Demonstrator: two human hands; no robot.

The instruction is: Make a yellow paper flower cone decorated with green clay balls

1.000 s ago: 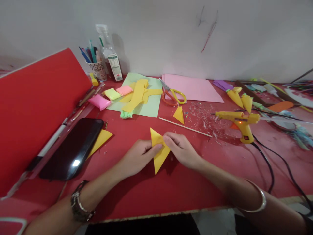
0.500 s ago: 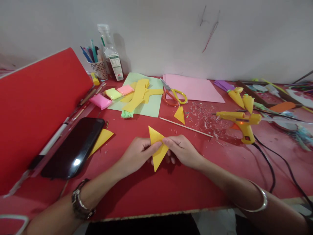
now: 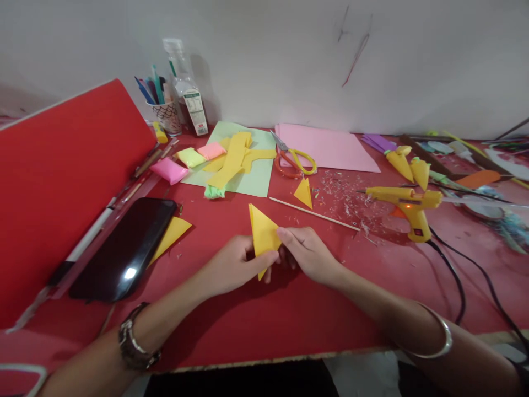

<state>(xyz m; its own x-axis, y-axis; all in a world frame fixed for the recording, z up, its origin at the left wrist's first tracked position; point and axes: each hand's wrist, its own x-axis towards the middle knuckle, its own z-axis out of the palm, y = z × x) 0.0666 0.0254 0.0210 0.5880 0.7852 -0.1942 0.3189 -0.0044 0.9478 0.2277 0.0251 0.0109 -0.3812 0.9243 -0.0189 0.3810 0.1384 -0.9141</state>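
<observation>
Both hands hold a yellow folded paper piece just above the red table at the centre. My left hand pinches its lower left side, thumb on top. My right hand pinches its right edge with fingers curled. The paper's pointed tip sticks up and away from me. A watch sits on my left wrist and a bangle on my right.
A yellow glue gun with a lit lamp stands at right, its black cord trailing to the table edge. A thin stick, small yellow triangle, scissors, coloured sheets and a dark phone lie around. A red board leans at left.
The yellow paper has been lifted and turned more upright, and its lower point is now mostly hidden behind my left hand. Both hands stayed in place at the table's centre.
</observation>
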